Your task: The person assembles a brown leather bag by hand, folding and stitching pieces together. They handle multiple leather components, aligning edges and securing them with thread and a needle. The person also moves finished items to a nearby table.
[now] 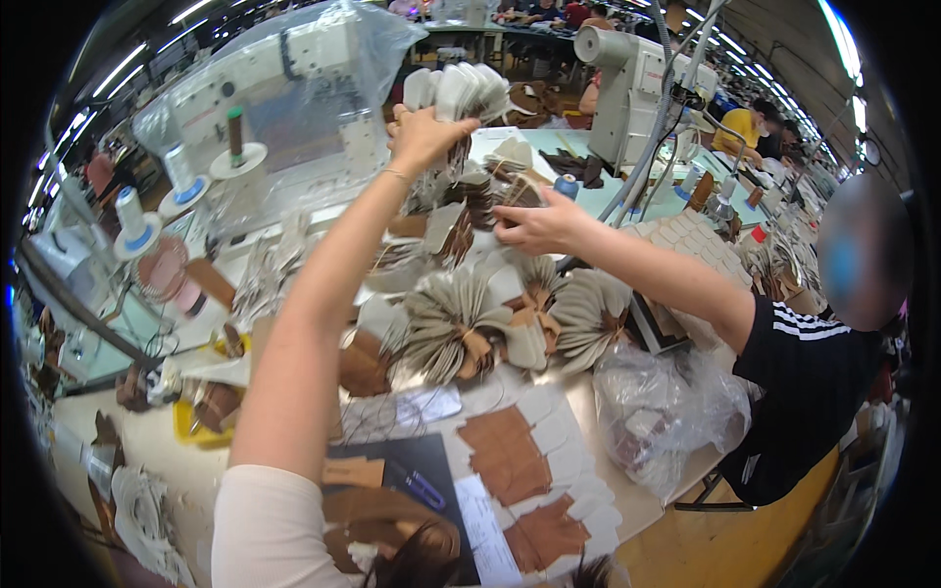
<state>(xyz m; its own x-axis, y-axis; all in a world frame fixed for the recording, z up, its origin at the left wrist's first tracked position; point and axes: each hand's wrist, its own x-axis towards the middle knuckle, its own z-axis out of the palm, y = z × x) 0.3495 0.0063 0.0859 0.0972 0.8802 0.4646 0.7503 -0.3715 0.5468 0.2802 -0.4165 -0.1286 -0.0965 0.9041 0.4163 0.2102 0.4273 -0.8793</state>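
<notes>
My left arm, in a pale sleeve, stretches forward from the lower edge. My left hand is closed round a bundle of cut pieces, pale grey with rounded ends and brown parts hanging beneath. It is lifted above the cluttered table, beside a plastic-covered machine. My right hand does not show. From the right, a person in a black top reaches in, and that person's hand is at stacked brown and grey pieces. Nearer to me lie fanned bundles of grey pieces with brown bands.
Thread cones stand by the covered sewing machine at left. Another machine is at back right. A clear plastic bag lies near the person. Brown pieces, a dark mat and a yellow tray are near me.
</notes>
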